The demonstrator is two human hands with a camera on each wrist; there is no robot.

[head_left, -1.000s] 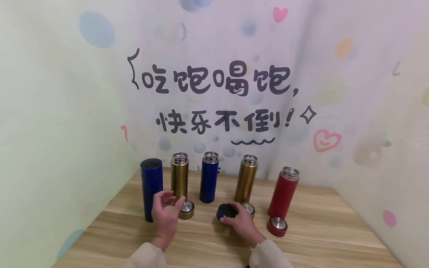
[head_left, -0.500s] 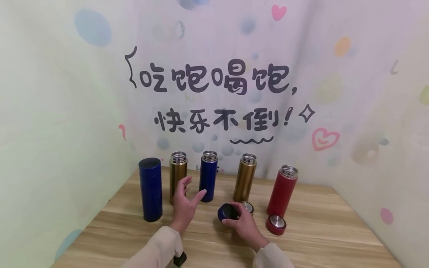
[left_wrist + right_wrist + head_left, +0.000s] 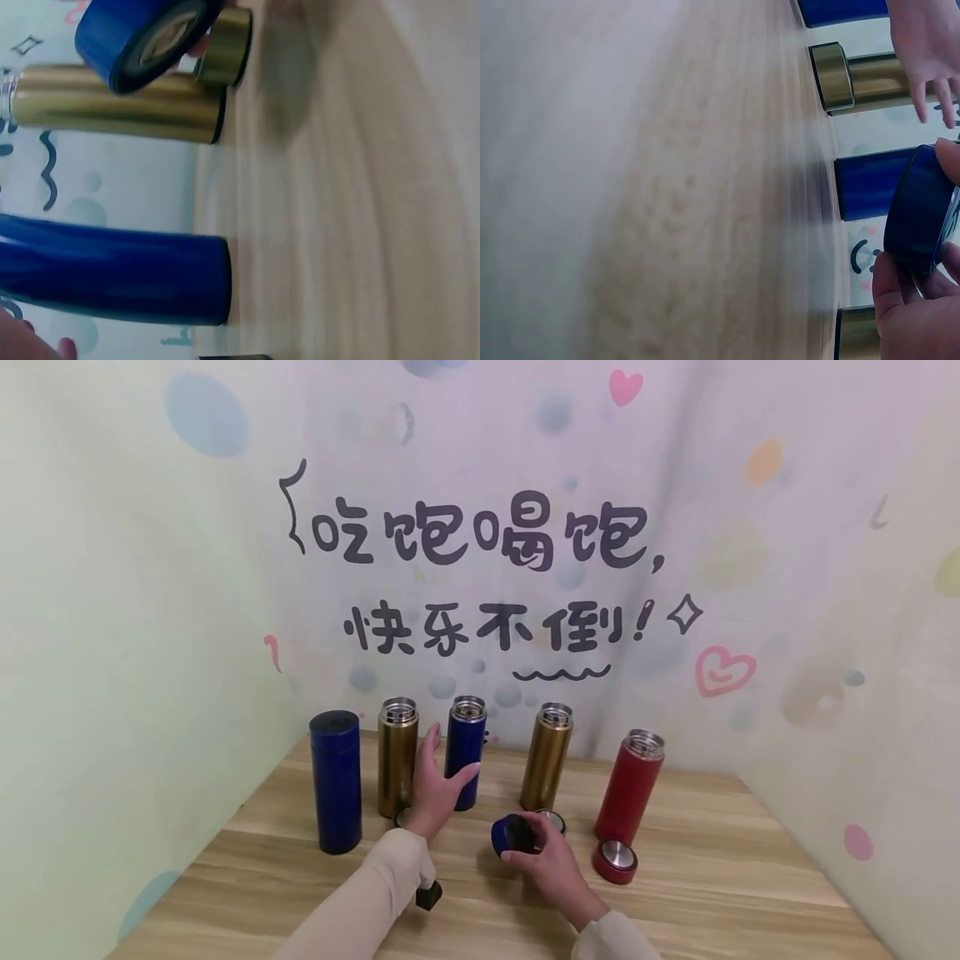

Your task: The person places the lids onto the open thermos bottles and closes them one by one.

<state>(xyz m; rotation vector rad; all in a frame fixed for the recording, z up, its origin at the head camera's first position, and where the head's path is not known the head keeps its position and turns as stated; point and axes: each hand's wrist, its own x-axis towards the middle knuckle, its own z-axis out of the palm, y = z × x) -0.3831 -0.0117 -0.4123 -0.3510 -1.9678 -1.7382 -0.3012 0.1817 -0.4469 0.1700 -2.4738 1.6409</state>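
In the head view my right hand [image 3: 558, 868] pinches a blue bottle lid [image 3: 510, 837] between thumb and fingers, tilted and raised above the table. Its hollow underside shows in the left wrist view, where the lid [image 3: 139, 45] overlaps a gold bottle. My left hand [image 3: 437, 789] reaches up beside the uncapped blue thermos bottle [image 3: 468, 727], fingers extended and thumb spread, overlapping its left side. The right wrist view shows the lid [image 3: 919, 210] gripped at its edges, with the left hand [image 3: 924, 45] beyond it.
Uncapped gold bottles [image 3: 397, 752] [image 3: 549, 760] flank the middle one. A capped blue bottle [image 3: 335, 785] stands at left, an uncapped red bottle [image 3: 630, 789] at right. A red lid [image 3: 617, 862] and gold lids, one partly behind my right hand [image 3: 553, 821], lie on the wooden table [image 3: 712, 877].
My left hand has moved right, from beside the capped blue bottle to the uncapped blue one. My right hand has lifted and tilted the blue lid slightly.
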